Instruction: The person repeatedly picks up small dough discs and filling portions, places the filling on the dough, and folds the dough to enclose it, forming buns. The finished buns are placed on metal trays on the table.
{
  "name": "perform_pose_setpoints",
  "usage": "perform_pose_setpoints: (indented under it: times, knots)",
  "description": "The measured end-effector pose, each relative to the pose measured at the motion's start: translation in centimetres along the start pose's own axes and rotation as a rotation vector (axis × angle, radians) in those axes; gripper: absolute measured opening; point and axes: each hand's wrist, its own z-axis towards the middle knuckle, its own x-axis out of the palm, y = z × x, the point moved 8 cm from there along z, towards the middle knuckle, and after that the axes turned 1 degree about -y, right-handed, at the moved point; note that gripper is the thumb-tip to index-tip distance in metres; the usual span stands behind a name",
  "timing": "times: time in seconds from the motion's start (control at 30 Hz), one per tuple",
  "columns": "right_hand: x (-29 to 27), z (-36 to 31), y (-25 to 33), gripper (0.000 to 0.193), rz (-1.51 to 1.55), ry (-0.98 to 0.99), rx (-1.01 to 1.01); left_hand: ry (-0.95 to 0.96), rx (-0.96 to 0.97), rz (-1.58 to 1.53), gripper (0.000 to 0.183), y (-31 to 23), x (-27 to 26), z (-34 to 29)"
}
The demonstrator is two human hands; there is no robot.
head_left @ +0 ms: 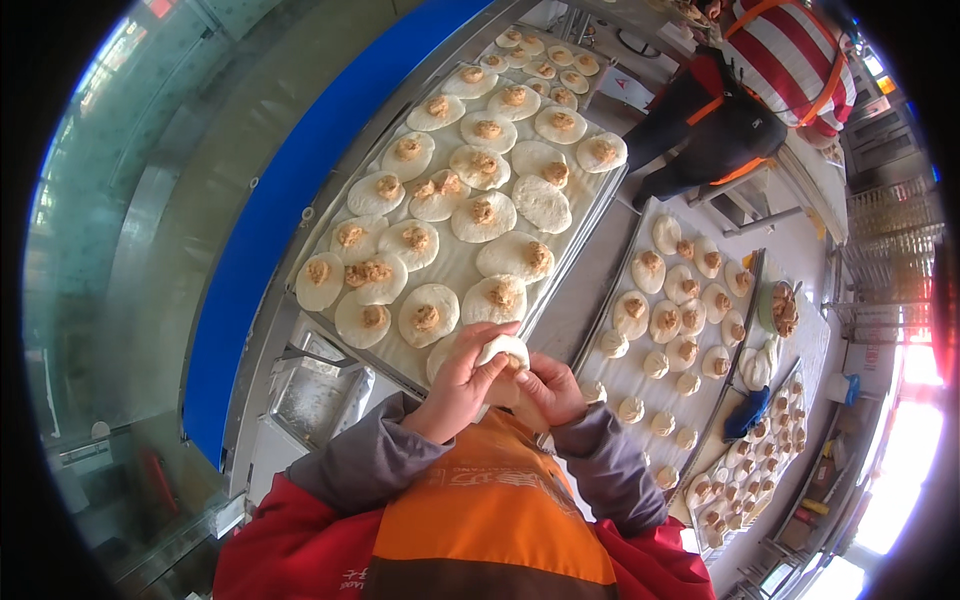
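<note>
A soft, white, folded piece of dough [504,346] lies crosswise between the bare left hand [457,384] and bare right hand [554,391], both pinching it, beside the near end of a pale-lined metal tray [590,196].

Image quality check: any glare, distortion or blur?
Head view: bright patch at far right blown out; head view: fisheye bows the blue band, corners black; head view: left hand, right hand and held dough look fairly sharp.
</note>
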Motion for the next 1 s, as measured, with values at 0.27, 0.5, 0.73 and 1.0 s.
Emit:
perform_pose_setpoints:
  times: [0.27, 0.5, 0.73, 1.0]
  knots:
    - [-1.0, -0.3, -2.7, 0.028, 0.416, -0.192, 0.145, 0.08, -0.563, -0.22, 0.016, 4.1, -2.6, -1.0]
    - [3.0, -1.0, 0.1, 0.039, 0.731, 0.066, 0.155, 0.031, -0.568, -0.992, 0.043, 2.9, 0.4, -1.9]
    - [0.9, -0.4, -0.3, 0.036, 0.224, -0.102, 0.061, 0.151, -0.714, -0.819, 0.042, 5.3, 1.6, -3.6]
    - [-2.9, -1.8, -1.6, 0.027, 0.198, -0.276, 0.181, 0.162, -0.716, -0.759, 0.045, 4.7, 0.9, -1.6]
